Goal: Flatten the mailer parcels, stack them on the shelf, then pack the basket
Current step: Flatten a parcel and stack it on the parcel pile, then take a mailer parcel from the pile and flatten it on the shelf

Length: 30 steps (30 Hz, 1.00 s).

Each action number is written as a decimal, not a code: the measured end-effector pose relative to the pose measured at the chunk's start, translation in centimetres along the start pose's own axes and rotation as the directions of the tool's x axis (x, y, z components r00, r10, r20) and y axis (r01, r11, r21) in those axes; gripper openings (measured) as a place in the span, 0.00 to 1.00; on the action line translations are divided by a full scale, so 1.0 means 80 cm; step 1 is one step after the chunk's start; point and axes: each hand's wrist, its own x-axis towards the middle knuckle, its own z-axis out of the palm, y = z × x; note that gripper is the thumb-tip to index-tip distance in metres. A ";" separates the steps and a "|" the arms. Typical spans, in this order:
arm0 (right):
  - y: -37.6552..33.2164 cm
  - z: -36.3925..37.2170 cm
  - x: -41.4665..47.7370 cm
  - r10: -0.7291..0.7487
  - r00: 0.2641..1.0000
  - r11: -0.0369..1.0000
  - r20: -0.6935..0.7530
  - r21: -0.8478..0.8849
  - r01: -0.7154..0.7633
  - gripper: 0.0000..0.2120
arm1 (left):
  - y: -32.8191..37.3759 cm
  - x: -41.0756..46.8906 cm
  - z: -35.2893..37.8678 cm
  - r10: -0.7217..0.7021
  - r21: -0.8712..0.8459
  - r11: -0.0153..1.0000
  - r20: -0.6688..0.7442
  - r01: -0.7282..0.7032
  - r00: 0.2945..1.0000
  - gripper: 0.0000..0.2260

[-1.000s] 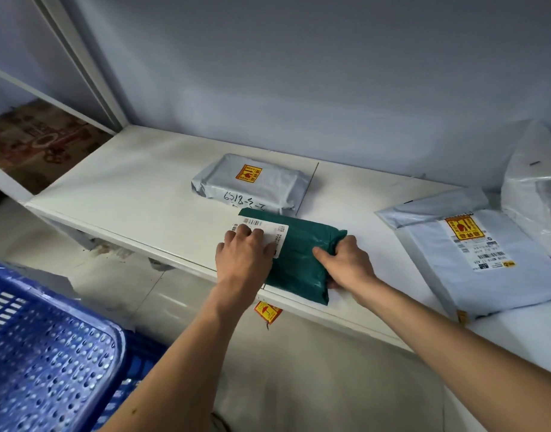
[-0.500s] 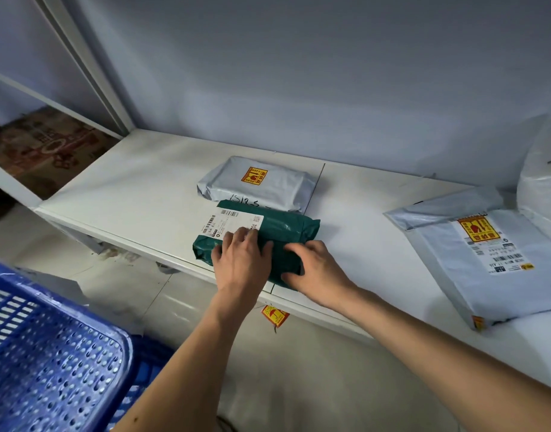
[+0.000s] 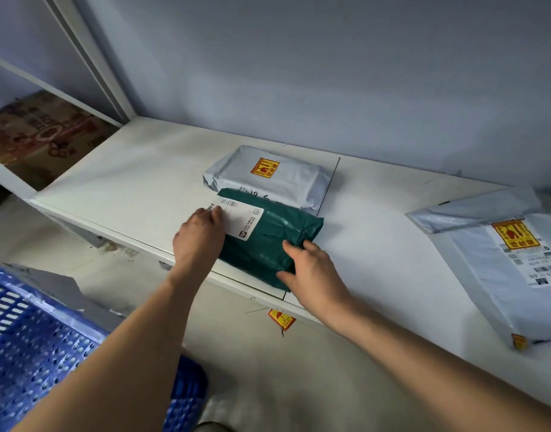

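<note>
Holds a green parcel point(image 3: 268, 244) flat on the white shelf point(image 3: 127, 182) near its front edge, with the far edge against a grey parcel point(image 3: 268, 179) behind it. Grips the left end with the left hand point(image 3: 199, 238), fingers curled down at the edge of the white label point(image 3: 241, 221), and pinches the near right corner with the right hand point(image 3: 311, 269), thumb on top, fingers bent onto the fold. Farther right on the same shelf, well apart, a larger grey mailer point(image 3: 511, 275); down at lower left, a blue basket point(image 3: 28, 344).
</note>
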 end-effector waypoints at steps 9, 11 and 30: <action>-0.037 0.018 0.026 -0.013 0.999 0.981 0.033 -0.194 0.019 0.16 | -0.004 0.023 0.004 -0.047 0.169 0.985 0.025 0.042 0.999 0.20; -0.039 0.020 0.028 0.014 0.998 0.981 0.053 -0.194 -0.003 0.17 | -0.007 0.021 0.005 -0.050 0.223 0.974 0.066 0.034 0.997 0.20; 0.123 -0.202 -0.110 0.192 0.967 0.817 0.168 -0.574 -0.062 0.23 | 0.213 -0.161 0.057 0.498 0.285 0.492 0.683 -0.823 0.534 0.25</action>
